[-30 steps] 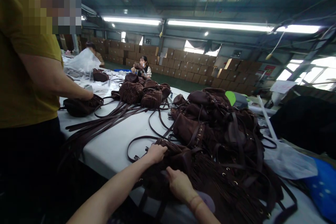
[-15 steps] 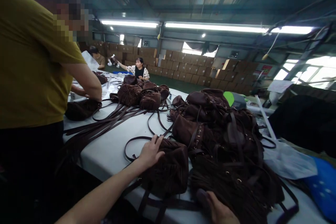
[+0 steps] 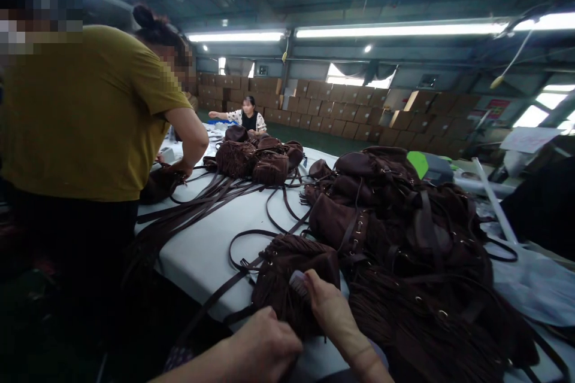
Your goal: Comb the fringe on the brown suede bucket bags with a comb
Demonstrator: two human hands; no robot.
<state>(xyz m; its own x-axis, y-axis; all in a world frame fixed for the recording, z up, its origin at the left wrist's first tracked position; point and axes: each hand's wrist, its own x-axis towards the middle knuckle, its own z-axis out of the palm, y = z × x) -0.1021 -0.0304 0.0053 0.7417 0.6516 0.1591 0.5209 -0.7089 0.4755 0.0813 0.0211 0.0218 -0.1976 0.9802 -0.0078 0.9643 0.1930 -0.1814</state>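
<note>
A dark brown fringed bag [image 3: 287, 263] lies at the near edge of the white table [image 3: 206, 245]. My right hand [image 3: 330, 305] grips a small pale comb [image 3: 299, 282], its teeth against the bag's fringe. My left hand [image 3: 267, 341] is closed at the bag's near lower edge, fingers curled in; what they hold, if anything, is hidden. The bag's thin strap [image 3: 233, 246] loops out on its left side. Close by on the right, a heap of similar brown bags [image 3: 395, 233] spreads over the table.
More brown bags [image 3: 251, 161] sit farther back, long straps [image 3: 193, 203] trailing left. A co-worker in a mustard shirt [image 3: 90, 114] bends over the table at left. Another person [image 3: 247, 116] sits across. Clear plastic [image 3: 534, 281] lies at right; stacked cartons [image 3: 332, 105] line the back.
My left hand has left the bag's top and come down to its near edge, closing. My right hand has brought the comb up and left onto the fringe. The view has shifted left.
</note>
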